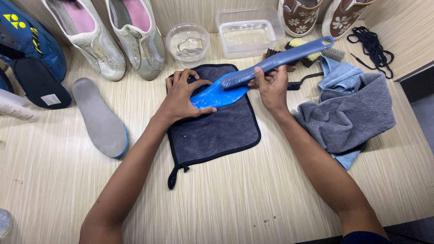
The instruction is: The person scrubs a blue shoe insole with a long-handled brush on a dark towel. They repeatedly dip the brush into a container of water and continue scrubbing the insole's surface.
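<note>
A pale wood-grain table (235, 203) fills the scene. A matching panel wall (190, 11) rises at the far edge, a raised ledge (407, 31) far right, dark floor (422, 113) right.

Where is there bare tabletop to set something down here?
The widest bare wood lies along the near edge, between the forearms and beyond them. A narrower strip runs between the grey insole and the dark mat. The far edge is crowded with shoes, bowl, tub and brushes.

five shoes (135, 36), three insoles (101, 119), two tubs (246, 31)
</note>
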